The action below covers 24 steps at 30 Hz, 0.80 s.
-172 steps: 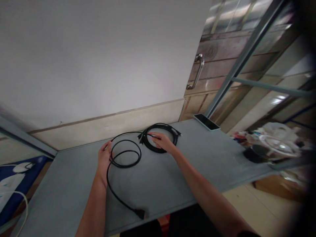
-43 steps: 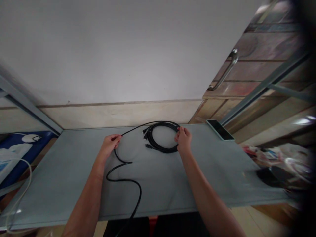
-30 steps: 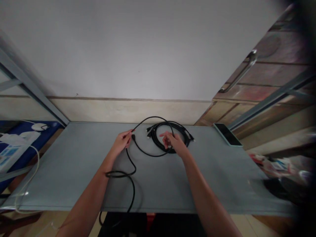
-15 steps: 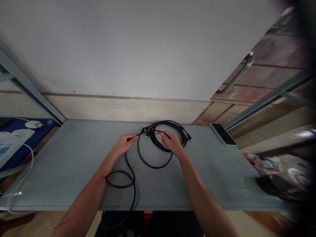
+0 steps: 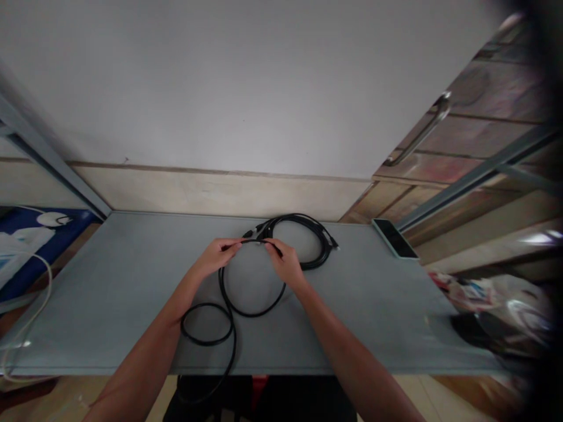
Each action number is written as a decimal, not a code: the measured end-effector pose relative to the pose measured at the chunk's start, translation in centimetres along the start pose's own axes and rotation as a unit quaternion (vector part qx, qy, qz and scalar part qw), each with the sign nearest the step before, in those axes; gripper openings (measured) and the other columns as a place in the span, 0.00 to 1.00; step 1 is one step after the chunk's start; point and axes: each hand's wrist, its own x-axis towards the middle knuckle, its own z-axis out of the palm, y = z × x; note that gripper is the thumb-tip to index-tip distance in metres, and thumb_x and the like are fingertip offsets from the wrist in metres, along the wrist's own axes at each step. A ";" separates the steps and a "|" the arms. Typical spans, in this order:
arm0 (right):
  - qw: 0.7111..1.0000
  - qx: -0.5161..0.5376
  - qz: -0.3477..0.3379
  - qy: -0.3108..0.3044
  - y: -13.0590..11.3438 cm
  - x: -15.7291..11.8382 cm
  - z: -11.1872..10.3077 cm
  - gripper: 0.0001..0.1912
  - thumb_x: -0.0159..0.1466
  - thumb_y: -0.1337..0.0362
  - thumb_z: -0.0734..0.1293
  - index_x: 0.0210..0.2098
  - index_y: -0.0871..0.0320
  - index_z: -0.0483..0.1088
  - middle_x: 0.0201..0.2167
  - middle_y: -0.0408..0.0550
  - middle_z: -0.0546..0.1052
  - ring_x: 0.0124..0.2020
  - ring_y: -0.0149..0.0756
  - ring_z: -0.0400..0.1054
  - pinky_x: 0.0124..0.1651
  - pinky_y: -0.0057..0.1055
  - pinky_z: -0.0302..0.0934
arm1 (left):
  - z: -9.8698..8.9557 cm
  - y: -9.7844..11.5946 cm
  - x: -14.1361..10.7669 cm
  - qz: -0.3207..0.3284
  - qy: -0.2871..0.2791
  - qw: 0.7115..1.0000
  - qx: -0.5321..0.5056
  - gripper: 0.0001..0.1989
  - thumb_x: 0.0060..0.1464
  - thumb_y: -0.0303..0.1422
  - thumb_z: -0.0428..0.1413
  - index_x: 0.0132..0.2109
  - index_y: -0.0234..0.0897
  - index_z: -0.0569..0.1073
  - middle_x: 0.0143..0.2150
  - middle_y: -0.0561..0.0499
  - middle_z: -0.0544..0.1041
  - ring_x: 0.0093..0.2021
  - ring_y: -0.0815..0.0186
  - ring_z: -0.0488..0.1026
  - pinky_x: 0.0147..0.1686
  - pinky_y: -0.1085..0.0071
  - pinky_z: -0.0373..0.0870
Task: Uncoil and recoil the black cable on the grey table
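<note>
A thin black cable (image 5: 259, 315) runs between my two hands and forms a loop below them. My left hand (image 5: 219, 253) pinches it on the left side of that loop. My right hand (image 5: 284, 261) grips the same cable a short way to the right, with a slightly arched piece between the fingertips. Behind my right hand lies a coil of black cable (image 5: 324, 253) with connector ends on the table. More loose cable curls near my left forearm and hangs over the table's front edge.
The grey table (image 5: 132, 281) meets a tiled wall at the back. A phone (image 5: 396, 239) lies at the far right. Plastic bags (image 5: 519, 299) sit beyond the right edge. At the left, a white cable (image 5: 48, 281) crosses the table corner beside a blue surface (image 5: 26, 266).
My right hand has moved left, away from the coil and closer to my left hand. The loop between my hands has shifted left and slightly lower. My left hand stays nearly in place.
</note>
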 end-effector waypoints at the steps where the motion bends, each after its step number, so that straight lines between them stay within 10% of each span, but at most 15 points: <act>1: 1.000 -0.004 0.001 0.022 0.1 0.1 0.1 0.16 0.67 0.55 0.61 0.41 0.58 0.75 0.34 0.50 0.79 0.33 0.37 0.71 0.38 0.31 0.62 | 0.0 0.2 -0.1 -0.003 -0.004 1.000 -0.005 0.30 0.55 0.50 0.56 0.57 0.31 0.75 0.21 0.59 0.58 0.19 0.74 0.52 0.19 0.76 0.48; 16: 0.936 0.083 0.092 0.330 4.6 2.6 -6.9 0.22 0.64 0.44 0.61 0.32 0.58 0.67 0.13 0.34 0.57 0.14 0.27 0.50 0.17 0.26 0.45 | -3.7 1.5 -1.1 -0.061 -0.067 0.991 -0.097 0.19 0.52 0.43 0.62 0.40 0.28 0.78 0.21 0.59 0.56 0.19 0.77 0.49 0.20 0.76 0.45; 24: 0.909 0.102 0.062 0.399 4.5 2.4 -7.1 0.22 0.65 0.42 0.59 0.32 0.55 0.63 0.15 0.34 0.57 0.14 0.27 0.51 0.17 0.27 0.47 | -5.8 1.7 -2.1 -0.080 -0.087 0.983 -0.139 0.13 0.51 0.39 0.62 0.36 0.33 0.73 0.26 0.56 0.64 0.23 0.74 0.59 0.26 0.73 0.65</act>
